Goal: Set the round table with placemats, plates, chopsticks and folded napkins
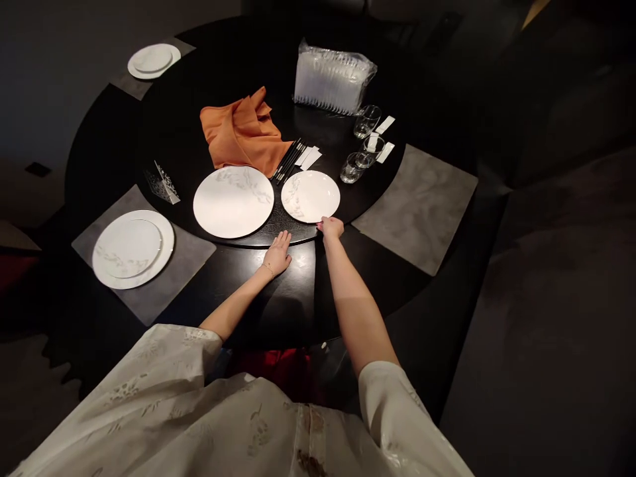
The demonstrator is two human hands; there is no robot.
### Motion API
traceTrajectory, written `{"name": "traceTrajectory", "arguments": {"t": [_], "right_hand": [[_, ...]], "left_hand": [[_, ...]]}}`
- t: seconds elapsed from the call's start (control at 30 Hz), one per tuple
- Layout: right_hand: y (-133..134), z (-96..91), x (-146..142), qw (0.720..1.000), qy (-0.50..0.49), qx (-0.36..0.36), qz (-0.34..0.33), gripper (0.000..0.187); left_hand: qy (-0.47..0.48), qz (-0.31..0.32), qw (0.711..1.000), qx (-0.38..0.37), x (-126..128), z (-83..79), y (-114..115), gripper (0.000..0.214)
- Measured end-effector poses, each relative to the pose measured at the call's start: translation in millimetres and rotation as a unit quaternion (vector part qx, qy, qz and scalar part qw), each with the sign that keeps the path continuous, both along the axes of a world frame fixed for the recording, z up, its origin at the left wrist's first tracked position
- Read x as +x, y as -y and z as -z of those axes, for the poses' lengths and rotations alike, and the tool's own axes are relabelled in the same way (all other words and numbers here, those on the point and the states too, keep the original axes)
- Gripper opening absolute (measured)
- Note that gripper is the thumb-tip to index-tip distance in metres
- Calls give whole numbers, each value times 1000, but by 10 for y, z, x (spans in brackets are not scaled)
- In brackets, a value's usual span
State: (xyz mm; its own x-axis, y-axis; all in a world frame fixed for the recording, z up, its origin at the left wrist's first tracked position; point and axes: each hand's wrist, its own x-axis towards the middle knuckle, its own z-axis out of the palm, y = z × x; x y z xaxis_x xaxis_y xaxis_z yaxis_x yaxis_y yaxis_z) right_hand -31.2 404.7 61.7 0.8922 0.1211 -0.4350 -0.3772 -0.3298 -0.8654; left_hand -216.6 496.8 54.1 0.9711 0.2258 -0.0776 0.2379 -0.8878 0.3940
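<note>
My right hand [330, 226] pinches the near rim of a small white plate [311, 195] that lies on the raised round centre disc [173, 142] of a dark table. My left hand [279, 252] lies flat, fingers together, on the table against the near edge of that disc. A larger white plate [233, 201] with a faint leaf pattern sits left of the small one.
An orange cloth napkin [243, 134], dark chopsticks [288, 159], three glasses [365, 142], white rests and a plastic-wrapped pack [332, 81] lie on the disc. Grey placemats: the left one [183, 258] holds stacked plates, the right one [420, 205] is bare. Another plate setting [154, 60] is far left.
</note>
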Motion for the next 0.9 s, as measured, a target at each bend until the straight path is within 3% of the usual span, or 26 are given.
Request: {"name": "traceTrajectory", "arguments": {"t": [0.1, 0.2, 0.27, 0.33, 0.37, 0.4, 0.47, 0.5, 0.53, 0.57, 0.6, 0.67, 0.77, 0.83, 0.9], "right_hand": [[438, 9, 318, 999, 13, 10, 42, 18], [918, -40, 602, 994, 13, 90, 60, 17], [1264, -108, 736, 986, 0, 156, 57, 16], [1649, -187, 807, 977, -17, 201, 64, 13], [1861, -225, 822, 974, -23, 216, 70, 12], [2085, -259, 826, 971, -30, 225, 78, 12], [2568, -313, 826, 968, -43, 231, 87, 15], [2822, -333, 834, 968, -50, 228, 89, 17], [3079, -349, 854, 970, -54, 223, 86, 20], [3334, -363, 892, 972, -54, 212, 85, 22], [3585, -376, 951, 976, -49, 198, 81, 23], [4056, -406, 1136, 984, -22, 162, 68, 22], [4680, -477, 1569, 994, 33, 97, 49, 20], [5060, -535, 1947, 995, 55, 67, 40, 18], [5421, -596, 2374, 995, 76, 44, 35, 17]], "left_hand": [[25, -44, 999, -3, 294, 70, 419, 73], [42, -86, 995, -41, 590, 67, 749, 74], [65, -123, 984, -110, 768, 25, 890, 68], [115, -216, 945, -216, 924, -31, 965, 56], [150, -291, 902, -282, 995, -57, 979, 48], [185, -375, 837, -353, 1063, -82, 981, 42], [244, -522, 654, -490, 1198, -124, 955, 36], [272, -565, 561, -540, 1268, -145, 931, 36], [300, -590, 486, -571, 1340, -167, 904, 37], [330, -602, 434, -583, 1413, -193, 874, 37], [363, -610, 404, -577, 1486, -224, 847, 36], [419, -621, 379, -543, 1618, -291, 814, 36], [473, -622, 386, -490, 1744, -342, 908, 41], [512, -610, 419, -436, 1773, -302, 1132, 44], [534, -623, 411, -396, 1751, -239, 1513, 44]]}}
